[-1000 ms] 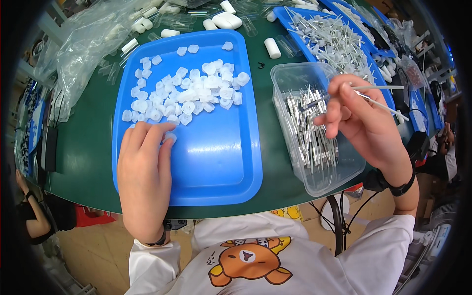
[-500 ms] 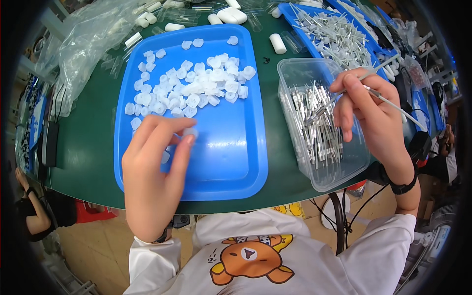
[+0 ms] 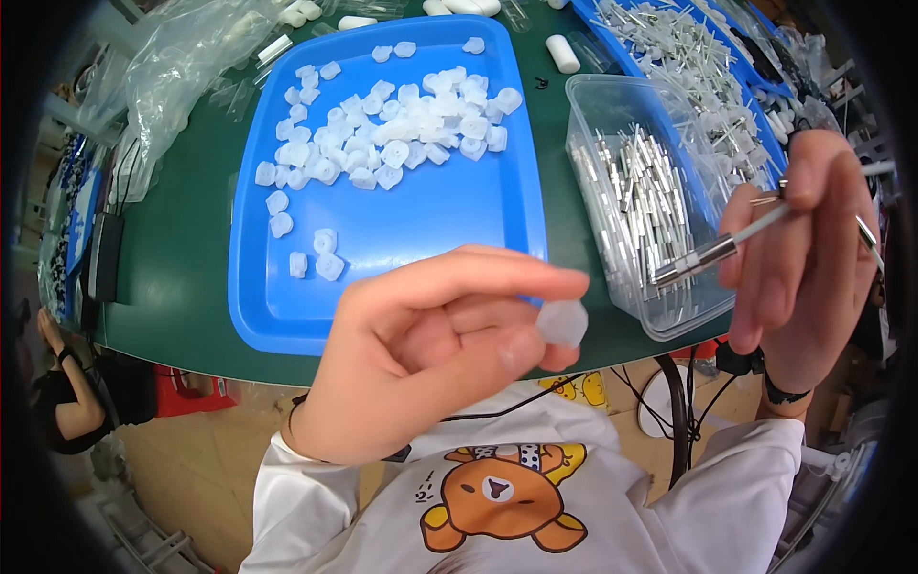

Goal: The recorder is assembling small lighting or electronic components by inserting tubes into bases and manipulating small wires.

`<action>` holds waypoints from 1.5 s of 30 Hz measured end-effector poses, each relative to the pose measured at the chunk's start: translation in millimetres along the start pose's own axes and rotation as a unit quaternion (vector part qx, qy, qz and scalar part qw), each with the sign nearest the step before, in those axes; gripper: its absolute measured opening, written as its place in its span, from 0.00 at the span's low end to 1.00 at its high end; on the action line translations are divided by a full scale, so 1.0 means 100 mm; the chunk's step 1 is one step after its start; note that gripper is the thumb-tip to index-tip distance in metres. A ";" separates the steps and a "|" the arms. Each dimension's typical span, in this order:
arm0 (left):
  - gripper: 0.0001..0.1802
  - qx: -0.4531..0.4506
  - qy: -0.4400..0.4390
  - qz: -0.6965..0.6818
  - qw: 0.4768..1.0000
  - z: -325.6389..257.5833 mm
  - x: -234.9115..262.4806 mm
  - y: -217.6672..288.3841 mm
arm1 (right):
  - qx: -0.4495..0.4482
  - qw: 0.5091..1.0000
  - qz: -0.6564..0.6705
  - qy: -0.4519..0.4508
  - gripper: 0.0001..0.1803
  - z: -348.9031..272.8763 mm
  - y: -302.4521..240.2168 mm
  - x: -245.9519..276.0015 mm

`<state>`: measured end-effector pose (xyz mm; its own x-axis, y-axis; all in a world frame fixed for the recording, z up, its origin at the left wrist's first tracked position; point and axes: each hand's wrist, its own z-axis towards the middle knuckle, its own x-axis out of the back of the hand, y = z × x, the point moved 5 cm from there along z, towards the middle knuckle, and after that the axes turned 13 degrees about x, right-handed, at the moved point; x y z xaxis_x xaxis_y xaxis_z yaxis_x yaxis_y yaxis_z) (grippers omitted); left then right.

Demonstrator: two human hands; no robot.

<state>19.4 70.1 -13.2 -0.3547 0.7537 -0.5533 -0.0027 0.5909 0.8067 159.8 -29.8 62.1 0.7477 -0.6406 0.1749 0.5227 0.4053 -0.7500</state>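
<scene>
Between the thumb and fingers of my left hand [image 3: 430,354] is a small translucent white plastic cap [image 3: 562,323]. That hand is just in front of the blue tray [image 3: 251,325], where many similar caps [image 3: 392,129] lie heaped and a few sit apart. Higher at the right, my right hand [image 3: 803,253] is closed on thin rods, one of them a rod with a silver metal end and whitish stem [image 3: 703,260]. The metal end points toward my left hand. Below and left of it stands a clear plastic box [image 3: 660,325] holding many silver rods [image 3: 641,201].
Further blue trays at the back right hold many thin white-stemmed pieces [image 3: 688,77]. White cylinders [image 3: 562,55] and clear tubes lie along the far side of the green table [image 3: 167,287]. A plastic bag [image 3: 182,86] covers the left. Another person's arm [image 3: 76,392] shows at far left.
My left hand has lifted the cap from the tray and carried it right, toward my body. My right hand has moved right and a little lower, turning the rod's metal end toward the left hand.
</scene>
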 end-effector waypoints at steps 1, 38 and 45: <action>0.16 0.012 -0.003 0.003 1.000 0.00 0.00 0.00 | 0.018 1.000 0.010 -0.012 0.17 -0.02 -0.01 0.00; 0.19 0.033 -0.010 -0.004 0.999 0.07 0.03 0.01 | 0.151 0.964 0.047 -0.213 0.16 -0.14 -0.26 -0.16; 0.19 0.043 -0.012 -0.026 0.999 0.04 0.00 0.00 | 0.241 0.949 -0.009 -0.205 0.13 -0.24 -0.29 -0.22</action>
<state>23.0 71.4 -14.2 -0.3328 0.7273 -0.6003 0.0595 0.6515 0.7563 118.5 -43.7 64.7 0.7814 -0.3837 0.4921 0.5901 0.7110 -0.3825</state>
